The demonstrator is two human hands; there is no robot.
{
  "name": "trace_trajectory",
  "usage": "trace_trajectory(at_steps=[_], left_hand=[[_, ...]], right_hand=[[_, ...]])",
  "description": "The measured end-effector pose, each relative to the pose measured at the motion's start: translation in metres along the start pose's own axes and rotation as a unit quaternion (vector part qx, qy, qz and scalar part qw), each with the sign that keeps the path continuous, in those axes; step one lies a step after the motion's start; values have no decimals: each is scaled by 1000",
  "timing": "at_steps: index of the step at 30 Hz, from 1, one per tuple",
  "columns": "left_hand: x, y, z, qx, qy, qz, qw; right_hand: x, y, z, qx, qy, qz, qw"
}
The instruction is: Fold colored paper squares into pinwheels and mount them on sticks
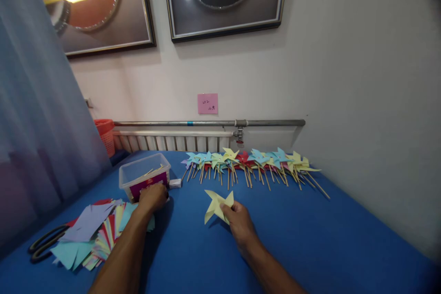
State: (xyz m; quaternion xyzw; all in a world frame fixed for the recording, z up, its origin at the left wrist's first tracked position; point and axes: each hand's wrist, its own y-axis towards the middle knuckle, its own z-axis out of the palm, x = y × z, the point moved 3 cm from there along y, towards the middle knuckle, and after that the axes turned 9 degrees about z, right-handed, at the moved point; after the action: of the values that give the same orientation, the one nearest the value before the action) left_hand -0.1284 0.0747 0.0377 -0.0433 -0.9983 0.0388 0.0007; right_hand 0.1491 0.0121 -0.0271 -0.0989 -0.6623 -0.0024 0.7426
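Observation:
Between the thumb and fingers of my right hand (241, 225) is a pale yellow paper pinwheel (216, 206), its blades folded in and no stick showing on it. My left hand (153, 196) is down in front of a clear plastic box (144, 165) with a purple label, which holds a few thin wooden sticks (151, 171). The back of that hand faces me, so its fingers and anything in them are hidden. Just right of the box lies a small white packet (175, 183). Cut paper sheets (86, 223) in several colours lie beside my left forearm.
Finished pinwheels on sticks (243, 160) lie in a row along the back of the blue table (292, 239). Black scissor handles (46, 243) stick out at the left. A red basket (105, 135), pipes (172, 123) and a curtain (37, 115) border the table.

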Motion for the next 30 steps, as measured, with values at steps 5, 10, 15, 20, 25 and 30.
trace_trajectory(at_steps=[5,10,15,20,25,30], left_hand=[[-1,2,2,-10,34,-2,999],[-1,2,2,-3,24,8,1000],[-2,0,0,-7,38,18,999],[-5,-4,1,-15,63,23,998],[-4,-7,-2,-48,64,7,997],[-11,-13,-12,-111,26,-15,993]], right_hand=[[5,-3,2,-8,27,17,999],[8,-6,0,-9,13,18,1000],[5,-5,-1,1,9,17,1000],[1,-2,-1,12,17,17,1000],[-5,5,-2,0,20,37,999],[-10,11,-3,-10,11,33,999]])
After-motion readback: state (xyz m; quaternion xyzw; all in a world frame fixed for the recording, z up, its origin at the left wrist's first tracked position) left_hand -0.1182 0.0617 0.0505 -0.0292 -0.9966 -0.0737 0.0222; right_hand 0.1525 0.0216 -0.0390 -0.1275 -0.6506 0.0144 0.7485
